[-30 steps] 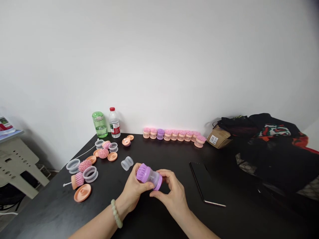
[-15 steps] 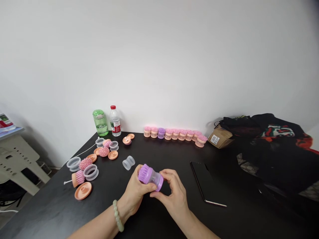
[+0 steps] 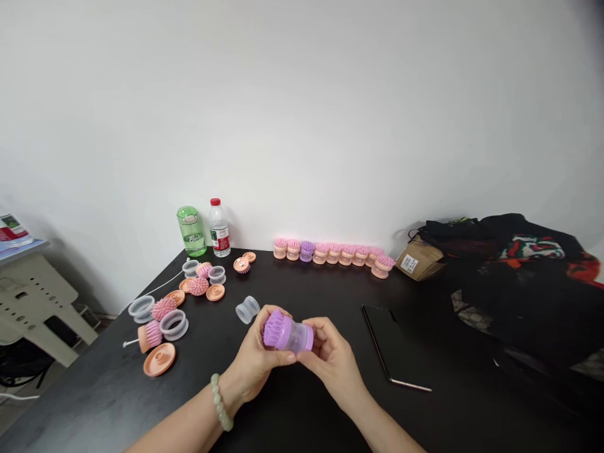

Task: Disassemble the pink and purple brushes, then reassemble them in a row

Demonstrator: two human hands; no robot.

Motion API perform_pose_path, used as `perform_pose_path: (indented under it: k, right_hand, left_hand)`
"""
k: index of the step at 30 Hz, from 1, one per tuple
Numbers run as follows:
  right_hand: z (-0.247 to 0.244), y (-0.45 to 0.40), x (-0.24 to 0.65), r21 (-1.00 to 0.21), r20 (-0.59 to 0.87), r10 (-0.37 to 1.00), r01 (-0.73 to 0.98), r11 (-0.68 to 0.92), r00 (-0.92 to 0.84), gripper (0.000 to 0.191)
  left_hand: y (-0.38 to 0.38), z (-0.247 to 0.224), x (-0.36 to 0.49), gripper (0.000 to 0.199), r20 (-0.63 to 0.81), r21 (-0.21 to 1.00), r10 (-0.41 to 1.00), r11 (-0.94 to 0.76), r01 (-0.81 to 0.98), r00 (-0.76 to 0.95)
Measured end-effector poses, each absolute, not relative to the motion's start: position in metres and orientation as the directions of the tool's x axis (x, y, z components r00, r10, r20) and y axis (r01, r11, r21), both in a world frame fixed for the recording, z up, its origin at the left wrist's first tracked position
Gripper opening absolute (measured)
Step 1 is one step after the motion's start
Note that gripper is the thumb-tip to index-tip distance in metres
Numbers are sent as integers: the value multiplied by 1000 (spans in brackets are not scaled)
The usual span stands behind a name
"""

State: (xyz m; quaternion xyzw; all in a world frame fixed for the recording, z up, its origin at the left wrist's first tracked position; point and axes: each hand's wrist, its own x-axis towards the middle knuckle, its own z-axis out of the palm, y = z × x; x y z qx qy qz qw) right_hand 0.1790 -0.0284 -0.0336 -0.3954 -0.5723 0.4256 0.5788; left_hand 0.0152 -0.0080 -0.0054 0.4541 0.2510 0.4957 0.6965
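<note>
A purple silicone scrub brush [image 3: 287,333] with soft bristles, a clear middle and a purple base lies tilted sideways between my two hands, above the black table. My left hand [image 3: 257,352], with a bead bracelet at the wrist, wraps round the bristle end. The fingers and thumb of my right hand [image 3: 333,358] grip the base end. Just behind my left hand a loose translucent sleeve [image 3: 248,309] rests on the table. Further left lie brush parts: pink bristle heads [image 3: 164,308], translucent rings [image 3: 173,325] and orange caps [image 3: 159,359].
Assembled brushes [image 3: 333,253], mostly pink with one purple, line the wall. A phone [image 3: 391,343] lies to the right. Beyond it are a paper bag [image 3: 419,259] and dark clothing [image 3: 519,283]. A green bottle [image 3: 192,231] and a water bottle [image 3: 219,229] stand at the back left.
The purple brush has turned to lie more level, and my right fingers have shifted round its base end. The whole view has moved slightly.
</note>
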Motion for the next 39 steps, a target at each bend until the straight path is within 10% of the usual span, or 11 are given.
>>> perform_pose_path:
  k: [14,39]
  right_hand:
    - [-20,-32,197,-705,666,745,293,646,-38,49]
    - [1,-40,210,-243,839,481,616,749,-253,48]
  left_hand:
    - [-3,-9,10,67,72,941,932,55,-334,356]
    - [-10,1,8,71,50,983,934,16,-183,353]
